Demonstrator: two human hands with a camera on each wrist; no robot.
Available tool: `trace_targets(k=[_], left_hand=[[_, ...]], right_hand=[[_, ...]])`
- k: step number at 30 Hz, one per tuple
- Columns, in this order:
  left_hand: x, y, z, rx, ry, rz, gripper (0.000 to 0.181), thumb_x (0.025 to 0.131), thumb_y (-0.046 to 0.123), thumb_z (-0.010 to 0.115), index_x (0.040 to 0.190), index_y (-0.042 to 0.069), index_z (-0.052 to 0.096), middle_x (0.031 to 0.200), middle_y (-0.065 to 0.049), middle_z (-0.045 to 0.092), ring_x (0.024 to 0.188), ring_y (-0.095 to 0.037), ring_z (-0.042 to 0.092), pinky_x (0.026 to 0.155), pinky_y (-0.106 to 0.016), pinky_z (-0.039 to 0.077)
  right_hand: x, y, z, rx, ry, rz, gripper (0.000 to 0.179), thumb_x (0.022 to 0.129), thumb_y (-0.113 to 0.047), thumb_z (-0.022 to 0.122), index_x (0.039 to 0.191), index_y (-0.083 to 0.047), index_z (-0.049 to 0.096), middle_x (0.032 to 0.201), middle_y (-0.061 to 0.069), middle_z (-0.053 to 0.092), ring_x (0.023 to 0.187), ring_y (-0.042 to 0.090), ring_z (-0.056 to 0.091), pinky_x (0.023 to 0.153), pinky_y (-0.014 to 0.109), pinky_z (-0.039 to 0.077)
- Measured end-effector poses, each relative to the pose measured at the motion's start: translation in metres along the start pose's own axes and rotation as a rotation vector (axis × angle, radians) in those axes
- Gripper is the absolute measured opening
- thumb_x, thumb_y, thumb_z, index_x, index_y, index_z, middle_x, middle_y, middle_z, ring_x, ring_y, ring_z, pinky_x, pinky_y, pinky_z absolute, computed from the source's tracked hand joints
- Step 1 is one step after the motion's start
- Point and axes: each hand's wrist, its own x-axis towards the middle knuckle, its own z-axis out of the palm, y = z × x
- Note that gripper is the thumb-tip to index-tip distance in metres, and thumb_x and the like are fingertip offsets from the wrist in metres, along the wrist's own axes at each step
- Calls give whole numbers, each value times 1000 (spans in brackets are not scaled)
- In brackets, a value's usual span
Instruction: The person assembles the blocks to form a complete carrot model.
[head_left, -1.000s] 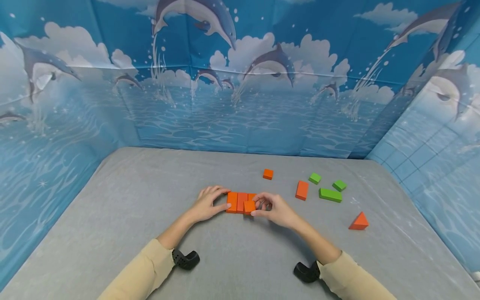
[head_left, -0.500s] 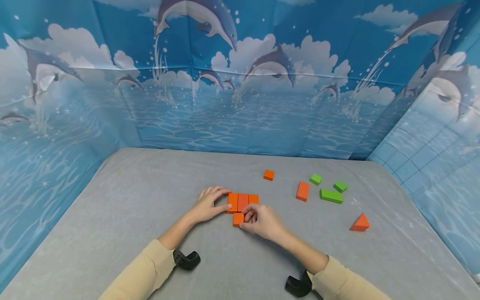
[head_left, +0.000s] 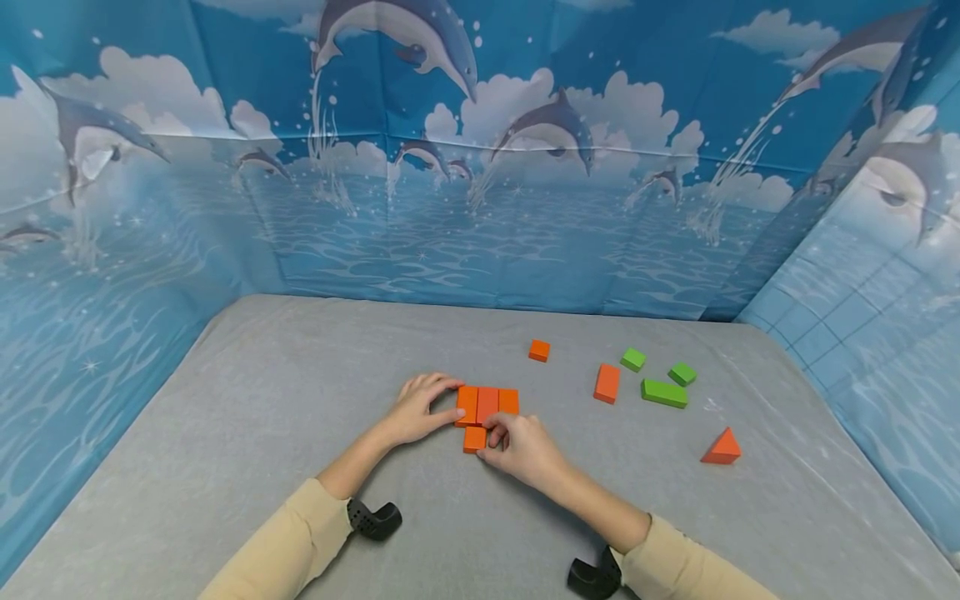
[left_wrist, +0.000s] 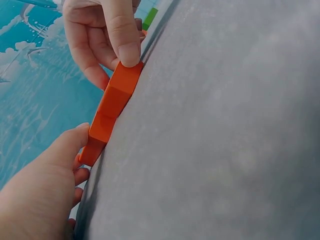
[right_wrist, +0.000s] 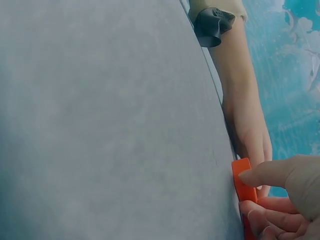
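Grey counter [head_left: 225, 433]: three orange blocks [head_left: 487, 403], row, leftmost block [head_left: 466, 403] in left hand [head_left: 412, 412] grip; orange cube [head_left: 474, 439], pinched by right hand [head_left: 527, 451].

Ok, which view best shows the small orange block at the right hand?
The head view: it shows most of the small orange block, plus the orange row beyond it. Both wrist views show it closer, but partly hidden by the right hand.

The bare right hand [head_left: 527, 450] pinches; left of that grip, the bare left hand [head_left: 410, 411] curves, thumb and forefinger apart.
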Motion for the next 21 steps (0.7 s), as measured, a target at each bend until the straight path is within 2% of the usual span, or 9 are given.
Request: trace_targets(k=[9, 21], left_hand=[[-1, 0, 0, 3, 1, -1, 47, 88, 34, 60, 129, 13, 52, 128, -8, 49, 122, -30, 37, 102, -54, 18], [-1, 0, 0, 2, -2, -6, 47, 88, 35, 60, 129, 14, 52, 129, -8, 48, 123, -30, 37, 102, -53, 18]], right_hand=[[1, 5, 5, 29, 31, -66, 23, 72, -9, 76, 91, -4, 64, 66, -5, 57, 51, 1, 46, 51, 17, 43], [0, 7, 7, 33, 72, -64, 24, 72, -10, 76, 91, -5, 63, 65, -5, 56, 50, 0, 45, 50, 17, 42]])
